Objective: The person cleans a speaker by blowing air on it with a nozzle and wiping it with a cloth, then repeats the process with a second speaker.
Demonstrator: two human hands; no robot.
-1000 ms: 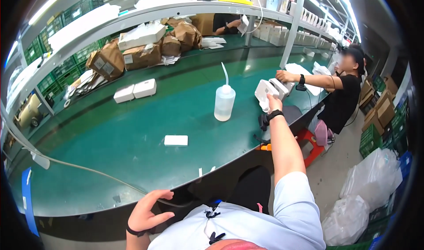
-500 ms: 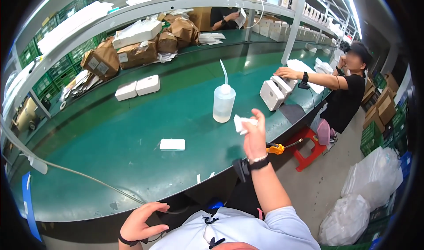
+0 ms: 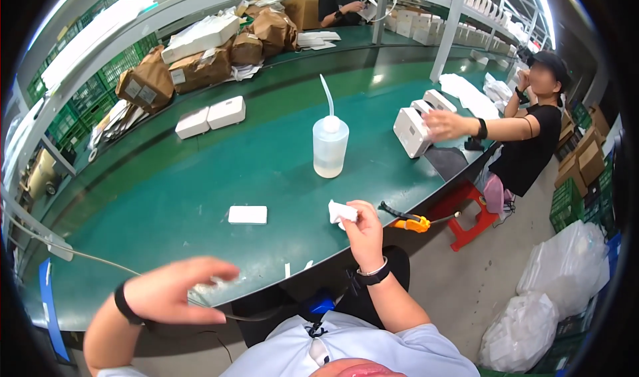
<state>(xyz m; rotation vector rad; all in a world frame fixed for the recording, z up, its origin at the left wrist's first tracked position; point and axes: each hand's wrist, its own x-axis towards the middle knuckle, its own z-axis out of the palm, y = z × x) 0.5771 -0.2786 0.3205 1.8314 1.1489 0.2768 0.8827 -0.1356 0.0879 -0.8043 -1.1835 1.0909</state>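
One white cloth [image 3: 342,213], just below the frame's middle, is pinched in the right hand [image 3: 365,236]. It looks soft and light, best held where it bunches. The left hand [image 3: 172,289], lower left, is empty.

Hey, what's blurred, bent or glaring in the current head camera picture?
Head view: the left hand looks slightly motion-blurred; head view: the front edge of the green table appears bowed, fisheye-style; head view: a ceiling light glares at upper right.

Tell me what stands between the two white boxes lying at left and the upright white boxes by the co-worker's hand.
In the head view, a translucent bottle stands upright between them on the green table.
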